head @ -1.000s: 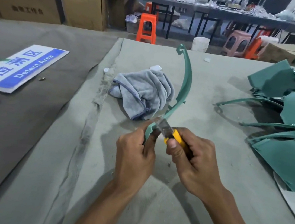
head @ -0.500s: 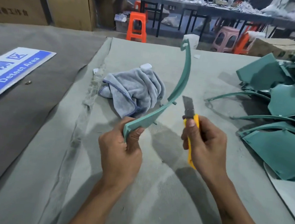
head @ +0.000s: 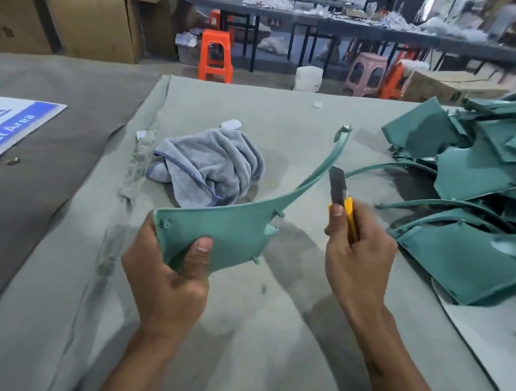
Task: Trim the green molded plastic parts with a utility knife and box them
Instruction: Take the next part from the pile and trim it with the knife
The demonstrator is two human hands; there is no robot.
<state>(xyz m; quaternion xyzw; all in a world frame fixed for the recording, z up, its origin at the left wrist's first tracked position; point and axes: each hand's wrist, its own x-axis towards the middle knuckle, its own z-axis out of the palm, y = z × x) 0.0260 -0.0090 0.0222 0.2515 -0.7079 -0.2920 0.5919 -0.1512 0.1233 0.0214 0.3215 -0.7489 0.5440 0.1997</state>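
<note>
Since a half-second ago, the left hand (head: 166, 276) has turned the green molded part (head: 214, 232) so its broad flat face shows, thumb pinching the panel's lower edge above the counter (head: 266, 341). Fingers of the right hand (head: 357, 258) wrap the yellow utility knife (head: 342, 201), blade bare and just beside the thin curved arm. Trimming well likely means shallow strokes away from the thumb. Smooth, matte plastic carries small pegs; untrimmed parts (head: 481, 195) pile to the right, a soft grey cloth (head: 211, 166) lies behind.

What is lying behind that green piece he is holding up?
Behind the green part lies a crumpled grey towel on the table cloth. The part hides the towel's near edge.
</note>
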